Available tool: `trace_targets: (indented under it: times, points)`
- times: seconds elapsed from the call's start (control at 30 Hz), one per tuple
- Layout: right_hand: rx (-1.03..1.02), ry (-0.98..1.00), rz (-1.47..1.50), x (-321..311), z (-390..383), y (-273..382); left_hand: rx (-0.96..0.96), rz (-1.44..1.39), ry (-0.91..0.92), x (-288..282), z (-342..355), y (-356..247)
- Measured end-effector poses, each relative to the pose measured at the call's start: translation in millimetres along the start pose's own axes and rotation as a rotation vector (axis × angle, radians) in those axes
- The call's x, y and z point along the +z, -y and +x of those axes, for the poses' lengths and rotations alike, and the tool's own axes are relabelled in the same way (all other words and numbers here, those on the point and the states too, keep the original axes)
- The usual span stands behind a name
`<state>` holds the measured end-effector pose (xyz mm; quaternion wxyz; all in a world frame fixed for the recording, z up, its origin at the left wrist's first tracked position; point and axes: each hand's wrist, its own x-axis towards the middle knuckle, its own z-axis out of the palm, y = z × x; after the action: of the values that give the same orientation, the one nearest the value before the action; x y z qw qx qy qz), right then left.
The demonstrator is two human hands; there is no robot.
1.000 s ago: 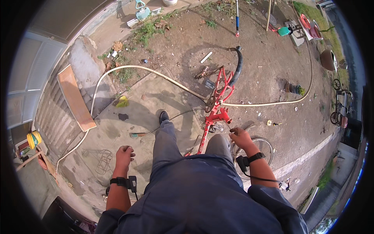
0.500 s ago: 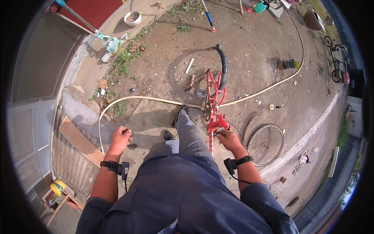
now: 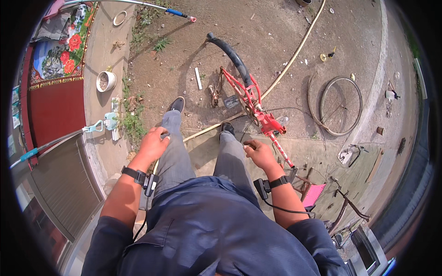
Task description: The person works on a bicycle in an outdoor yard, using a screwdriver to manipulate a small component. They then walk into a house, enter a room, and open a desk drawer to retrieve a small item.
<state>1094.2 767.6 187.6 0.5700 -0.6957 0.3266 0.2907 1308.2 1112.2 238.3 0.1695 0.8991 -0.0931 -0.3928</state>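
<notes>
My left hand (image 3: pixel 155 143) is raised over my left leg with its fingers curled. A small dark patch shows at its fingertips, too small to name. My right hand (image 3: pixel 259 154) hangs in front of my right thigh, thumb and fingers pinched together; what they hold, if anything, is hidden. Ahead and to the right, apart from both hands, a red bicycle frame (image 3: pixel 270 125) lies on the ground. A wheel with a black tyre (image 3: pixel 232 56), seen edge-on, is at its far end.
A pale hose (image 3: pixel 294 56) crosses the ground, passing by my feet and the frame. At right lies a loose bicycle wheel (image 3: pixel 341 106). A pink-seated chair (image 3: pixel 313 195) stands near my right arm. At left are a white pot (image 3: pixel 106 81) and a mop (image 3: pixel 110 120).
My view has turned left and my feet have stepped apart. My right hand, earlier beside the red frame in view, is now clear of it. Both hands stay curled.
</notes>
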Motion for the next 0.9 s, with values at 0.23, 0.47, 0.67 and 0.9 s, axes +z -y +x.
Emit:
trace_targets:
  times: [0.23,0.47,0.67,0.9]
  points:
    - [0.208,-0.27,0.927,93.3,36.3,-30.7,0.434,0.5,0.343,34.2,172.3,24.6]
    - [0.303,-0.248,1.128,195.9,108.6,-78.0,0.61,0.811,0.39,151.2,320.0,71.6]
    - [0.393,-0.218,1.107,196.5,134.2,-116.2,0.748,1.024,0.344,251.9,435.7,68.5]
    - [0.298,-0.408,1.441,146.9,138.0,-125.6,0.82,1.245,0.435,317.6,508.1,59.7]
